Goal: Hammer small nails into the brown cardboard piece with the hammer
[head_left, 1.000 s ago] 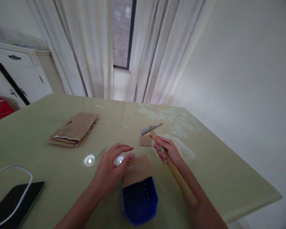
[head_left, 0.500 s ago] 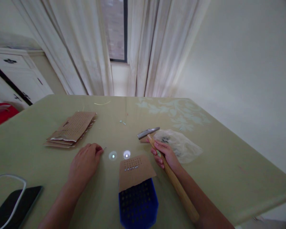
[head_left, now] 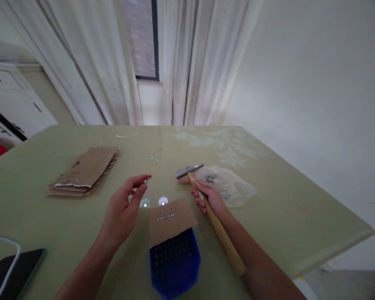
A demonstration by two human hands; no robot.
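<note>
My left hand (head_left: 124, 210) is raised a little above the table, its thumb and fingertips pinching a thin nail (head_left: 147, 181). My right hand (head_left: 211, 200) is wrapped round the upper wooden handle of a hammer (head_left: 222, 233), whose metal head points away from me. Between my arms, a piece of brown cardboard (head_left: 170, 231) with rows of small holes lies over the far part of a blue plastic basket (head_left: 196, 260). A short row of nail heads stands in the cardboard. Beyond my right hand is a clear plastic bag (head_left: 239, 189) with small dark things inside.
A stack of perforated cardboard sheets (head_left: 87, 168) lies at the left of the green table (head_left: 284, 216). Nearer me is a dark tablet or phone (head_left: 21, 271) with a white cable (head_left: 10, 266). Small bits (head_left: 154, 159) lie farther back. Curtains and a wall stand behind.
My left hand has lifted off the table and moved right, toward the cardboard, with the nail in its fingertips. The right hand keeps the hammer. The view has shifted slightly right.
</note>
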